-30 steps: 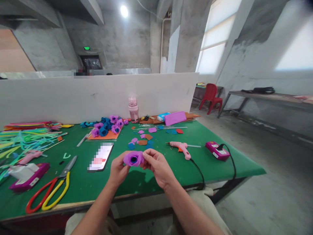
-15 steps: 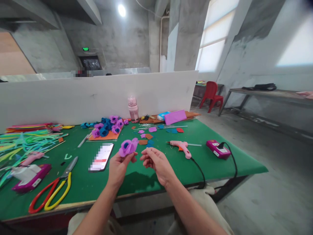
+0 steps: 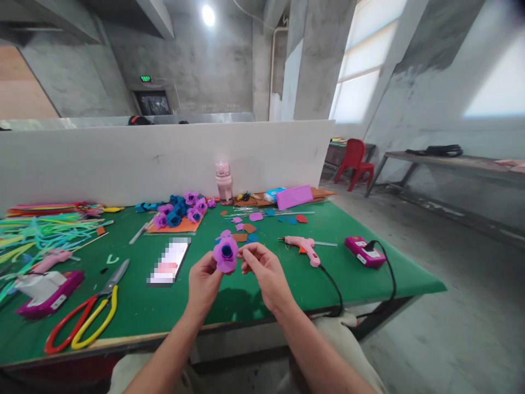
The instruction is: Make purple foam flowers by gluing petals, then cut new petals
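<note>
A purple paper flower (image 3: pixel 225 264) with a dark blue centre faces me above the green table. My left hand (image 3: pixel 204 284) is closed around its base from the left and below. On the other side, my right hand (image 3: pixel 264 272) pinches the flower's right petal edge between thumb and forefinger. Behind the flower lie loose paper petals, among them a brown petal (image 3: pixel 249 228) and a purple petal (image 3: pixel 256 216). To the right of my hands rests a pink hot glue gun (image 3: pixel 302 244) with a clear glue stick in its back.
Finished purple and blue flowers (image 3: pixel 178 210) sit on orange paper at the back. A phone (image 3: pixel 171 261), large scissors (image 3: pixel 96 306), a second glue gun (image 3: pixel 51 261) and coloured strips (image 3: pixel 49 232) lie left. A purple power socket (image 3: pixel 364 251), its cord and a pink bottle (image 3: pixel 223 183) stand around.
My left hand has turned the flower so its centre faces me and brought it slightly right. The right fingertips, apart from it before, now meet its petal edge.
</note>
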`<action>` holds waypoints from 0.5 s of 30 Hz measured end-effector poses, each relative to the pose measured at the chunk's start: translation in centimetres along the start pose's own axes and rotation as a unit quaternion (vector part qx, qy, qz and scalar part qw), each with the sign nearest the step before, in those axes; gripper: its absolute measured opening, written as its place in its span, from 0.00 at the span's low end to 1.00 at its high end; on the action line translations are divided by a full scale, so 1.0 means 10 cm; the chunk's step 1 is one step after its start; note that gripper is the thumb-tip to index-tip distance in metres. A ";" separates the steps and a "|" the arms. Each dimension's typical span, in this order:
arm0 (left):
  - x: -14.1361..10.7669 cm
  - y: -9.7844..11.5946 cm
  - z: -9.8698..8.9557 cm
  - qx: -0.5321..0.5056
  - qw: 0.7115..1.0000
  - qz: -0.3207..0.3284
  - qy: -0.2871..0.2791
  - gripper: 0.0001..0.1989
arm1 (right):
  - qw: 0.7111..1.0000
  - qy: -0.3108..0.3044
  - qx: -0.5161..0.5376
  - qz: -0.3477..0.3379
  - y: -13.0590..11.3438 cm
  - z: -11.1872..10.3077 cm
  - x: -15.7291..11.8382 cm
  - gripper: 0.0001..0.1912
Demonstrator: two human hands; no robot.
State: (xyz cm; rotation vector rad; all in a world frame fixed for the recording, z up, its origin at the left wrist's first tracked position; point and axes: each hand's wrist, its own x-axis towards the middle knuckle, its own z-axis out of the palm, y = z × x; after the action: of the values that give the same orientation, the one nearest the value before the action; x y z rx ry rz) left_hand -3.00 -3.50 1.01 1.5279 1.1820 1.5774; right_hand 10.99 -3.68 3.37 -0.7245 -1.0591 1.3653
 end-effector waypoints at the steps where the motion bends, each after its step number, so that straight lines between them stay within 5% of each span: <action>1: 0.00 -0.01 0.00 0.008 1.000 0.020 0.004 0.07 | 1.000 0.003 -0.001 -0.007 -0.01 0.00 0.00 0.11; 15: 0.01 -0.12 -0.03 0.021 0.994 0.101 -0.022 0.05 | 1.000 -0.003 0.000 0.017 -0.06 -0.03 -0.02 0.13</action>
State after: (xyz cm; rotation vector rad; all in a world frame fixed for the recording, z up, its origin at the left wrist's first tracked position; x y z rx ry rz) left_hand -3.44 -2.99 -0.01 1.7458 1.0701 1.6480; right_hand 11.48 -3.90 3.73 -0.7414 -1.0563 1.3978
